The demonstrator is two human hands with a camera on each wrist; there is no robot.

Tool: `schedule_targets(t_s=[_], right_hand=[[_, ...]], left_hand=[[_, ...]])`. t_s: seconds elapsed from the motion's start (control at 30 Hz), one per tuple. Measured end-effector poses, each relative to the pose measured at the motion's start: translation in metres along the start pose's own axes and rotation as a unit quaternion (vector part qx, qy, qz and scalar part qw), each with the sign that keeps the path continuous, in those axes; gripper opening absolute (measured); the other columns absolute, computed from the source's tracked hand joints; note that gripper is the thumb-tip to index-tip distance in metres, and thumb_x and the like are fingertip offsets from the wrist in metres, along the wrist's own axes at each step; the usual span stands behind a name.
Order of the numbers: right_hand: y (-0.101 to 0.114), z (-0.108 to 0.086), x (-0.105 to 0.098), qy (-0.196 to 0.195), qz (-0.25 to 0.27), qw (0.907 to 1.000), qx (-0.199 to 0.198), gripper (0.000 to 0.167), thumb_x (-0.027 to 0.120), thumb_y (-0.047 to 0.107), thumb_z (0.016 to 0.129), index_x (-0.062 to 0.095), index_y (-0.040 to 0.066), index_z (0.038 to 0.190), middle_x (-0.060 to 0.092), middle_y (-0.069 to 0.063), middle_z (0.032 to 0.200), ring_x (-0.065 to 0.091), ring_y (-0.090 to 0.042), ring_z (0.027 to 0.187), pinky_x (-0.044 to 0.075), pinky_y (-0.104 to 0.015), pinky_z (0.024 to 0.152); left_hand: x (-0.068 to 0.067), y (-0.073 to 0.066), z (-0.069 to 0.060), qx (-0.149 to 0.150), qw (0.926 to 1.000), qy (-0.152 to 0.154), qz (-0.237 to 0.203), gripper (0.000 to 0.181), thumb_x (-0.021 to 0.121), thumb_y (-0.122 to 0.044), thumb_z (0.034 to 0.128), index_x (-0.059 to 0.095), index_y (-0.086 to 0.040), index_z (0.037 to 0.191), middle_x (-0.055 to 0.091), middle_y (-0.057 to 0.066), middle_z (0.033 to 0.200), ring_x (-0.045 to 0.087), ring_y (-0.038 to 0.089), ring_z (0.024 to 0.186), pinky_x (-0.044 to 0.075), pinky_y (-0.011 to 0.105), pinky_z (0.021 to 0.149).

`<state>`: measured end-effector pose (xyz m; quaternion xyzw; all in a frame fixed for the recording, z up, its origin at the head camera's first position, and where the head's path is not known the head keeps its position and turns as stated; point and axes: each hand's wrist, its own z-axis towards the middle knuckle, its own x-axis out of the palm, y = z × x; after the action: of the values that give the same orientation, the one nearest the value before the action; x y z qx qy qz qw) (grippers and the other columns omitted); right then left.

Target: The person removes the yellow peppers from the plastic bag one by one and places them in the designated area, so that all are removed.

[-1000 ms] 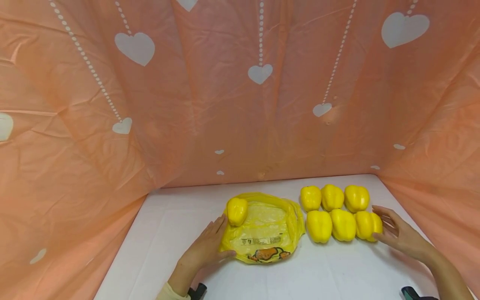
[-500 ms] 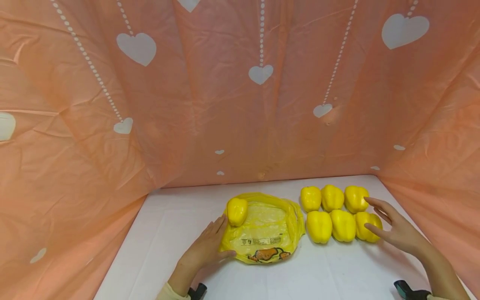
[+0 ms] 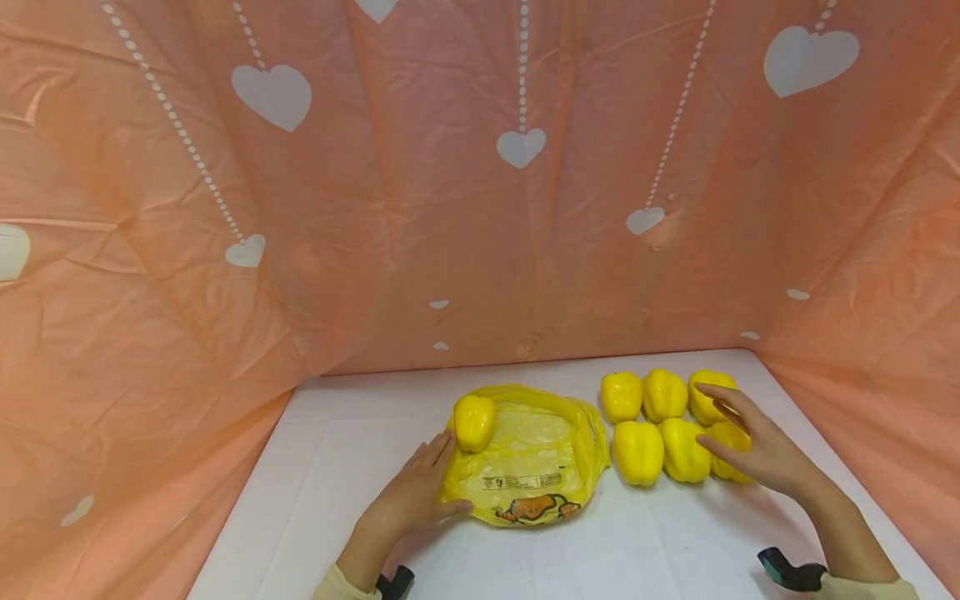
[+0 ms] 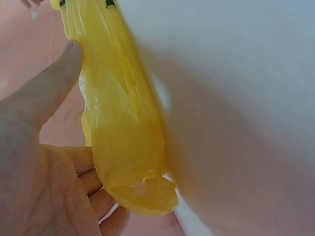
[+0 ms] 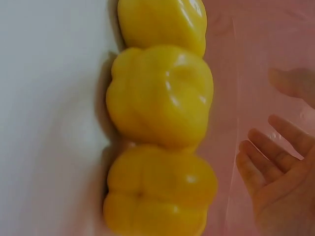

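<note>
A yellow plastic bag [image 3: 517, 442] lies spread on the table with its mouth opened wide. Inside its left rim sits one yellow bell pepper [image 3: 474, 423]. My left hand [image 3: 408, 492] rests against the bag's left side, thumb and fingers extended along the plastic; the left wrist view shows the bag wall [image 4: 125, 123] beside the palm. Above the right end of two rows of yellow bell peppers hovers my right hand [image 3: 765, 446], fingers spread and holding nothing. It partly hides the front-right pepper [image 3: 731, 467] and the back-right pepper [image 3: 705, 404].
The front row also has a left pepper [image 3: 638, 453] and a middle pepper [image 3: 686, 451]. Behind them stand two more, a left pepper [image 3: 621, 397] and a middle pepper [image 3: 664, 395]. A pink curtain [image 3: 525, 267] with hearts encloses the white table [image 3: 360, 417].
My right hand has moved left from beside the front-right pepper to above the right-end peppers. My left hand and the bag have stayed in place.
</note>
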<state>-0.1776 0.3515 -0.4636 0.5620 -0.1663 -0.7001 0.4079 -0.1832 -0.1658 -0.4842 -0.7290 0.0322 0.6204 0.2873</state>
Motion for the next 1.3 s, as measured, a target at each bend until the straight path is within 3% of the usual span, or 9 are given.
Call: schedule_targets(t_s=[0.07, 0.1, 0.23, 0.33, 0.4, 0.43, 0.57, 0.6, 1.3], right_hand=[[0.005, 0.003, 0.003, 0.009, -0.002, 0.9999, 0.006, 0.079, 0.081, 0.012, 0.096, 0.04, 0.009, 0.163, 0.04, -0.027, 0.163, 0.045, -0.035, 0.147, 0.026, 0.004, 0.105], [0.007, 0.004, 0.004, 0.013, -0.004, 0.9999, 0.011, 0.078, 0.081, 0.014, 0.096, 0.04, 0.009, 0.163, 0.039, -0.027, 0.163, 0.045, -0.048, 0.144, 0.026, 0.003, 0.105], [0.016, 0.01, 0.011, 0.025, -0.001, 0.9995, 0.022, 0.078, 0.081, 0.016, 0.096, 0.04, 0.008, 0.162, 0.038, -0.029, 0.164, 0.038, -0.061, 0.145, 0.036, -0.037, 0.128], [0.022, 0.015, 0.017, 0.037, 0.016, 0.9989, 0.025, 0.078, 0.081, 0.017, 0.097, 0.04, 0.008, 0.162, 0.037, -0.029, 0.166, 0.032, -0.063, 0.149, 0.031, -0.068, 0.122], [0.025, 0.018, 0.021, 0.044, 0.02, 0.9985, 0.026, 0.078, 0.081, 0.019, 0.097, 0.04, 0.011, 0.163, 0.036, -0.027, 0.167, 0.032, -0.06, 0.15, 0.032, -0.057, 0.127], [0.027, 0.019, 0.023, 0.046, 0.025, 0.9983, 0.025, 0.078, 0.081, 0.019, 0.097, 0.04, 0.011, 0.163, 0.036, -0.026, 0.167, 0.032, -0.06, 0.151, 0.031, -0.067, 0.122], [0.033, 0.025, 0.033, 0.047, 0.023, 0.9985, 0.016, 0.076, 0.082, 0.021, 0.097, 0.042, 0.011, 0.162, 0.039, -0.024, 0.167, 0.037, -0.057, 0.149, 0.036, -0.071, 0.121], [0.035, 0.026, 0.036, 0.047, 0.023, 0.9985, 0.014, 0.076, 0.082, 0.022, 0.097, 0.042, 0.01, 0.162, 0.039, -0.024, 0.166, 0.038, -0.057, 0.149, 0.035, -0.079, 0.114], [0.059, 0.058, 0.085, 0.058, 0.038, 0.9972, -0.025, 0.076, 0.084, 0.026, 0.096, 0.046, 0.012, 0.161, 0.047, -0.017, 0.163, 0.042, -0.048, 0.149, 0.037, -0.079, 0.116]], left_hand=[[0.0, 0.0, 0.0, 0.0, 1.0, 0.001, 0.001, 0.109, 0.084, -0.05, 0.0906, 0.029, 0.008, 0.165, 0.023, 0.025, 0.175, 0.025, 0.039, 0.162, 0.021, 0.055, 0.134], [0.0, 0.0, 0.0, 0.001, 1.0, 0.002, 0.0, 0.109, 0.084, -0.05, 0.0907, 0.029, 0.008, 0.165, 0.023, 0.025, 0.175, 0.024, 0.039, 0.162, 0.021, 0.055, 0.134], [0.0, 0.0, 0.0, 0.003, 1.0, 0.004, -0.001, 0.109, 0.084, -0.049, 0.0913, 0.029, 0.008, 0.165, 0.023, 0.026, 0.175, 0.024, 0.039, 0.162, 0.021, 0.055, 0.134], [0.0, 0.0, 0.0, 0.003, 1.0, 0.006, 0.0, 0.108, 0.084, -0.049, 0.0918, 0.029, 0.008, 0.165, 0.023, 0.025, 0.175, 0.024, 0.039, 0.162, 0.021, 0.055, 0.134], [-0.001, 0.0, -0.001, 0.003, 1.0, 0.007, 0.001, 0.107, 0.083, -0.049, 0.0921, 0.029, 0.008, 0.165, 0.023, 0.025, 0.175, 0.024, 0.039, 0.162, 0.021, 0.054, 0.134], [-0.001, 0.0, -0.001, 0.003, 1.0, 0.006, 0.002, 0.107, 0.083, -0.049, 0.0922, 0.029, 0.008, 0.165, 0.023, 0.025, 0.175, 0.024, 0.039, 0.162, 0.021, 0.054, 0.134], [-0.001, 0.0, -0.001, 0.006, 1.0, 0.005, 0.003, 0.107, 0.083, -0.049, 0.0926, 0.029, 0.009, 0.165, 0.023, 0.025, 0.175, 0.025, 0.039, 0.162, 0.021, 0.054, 0.134], [-0.001, 0.0, -0.001, 0.007, 1.0, 0.005, 0.003, 0.107, 0.083, -0.049, 0.0926, 0.03, 0.009, 0.165, 0.024, 0.025, 0.175, 0.025, 0.039, 0.162, 0.021, 0.054, 0.134], [0.002, 0.003, 0.001, 0.007, 0.9999, 0.008, 0.008, 0.109, 0.082, -0.052, 0.0929, 0.027, 0.007, 0.166, 0.022, 0.023, 0.176, 0.024, 0.036, 0.163, 0.021, 0.053, 0.134]])
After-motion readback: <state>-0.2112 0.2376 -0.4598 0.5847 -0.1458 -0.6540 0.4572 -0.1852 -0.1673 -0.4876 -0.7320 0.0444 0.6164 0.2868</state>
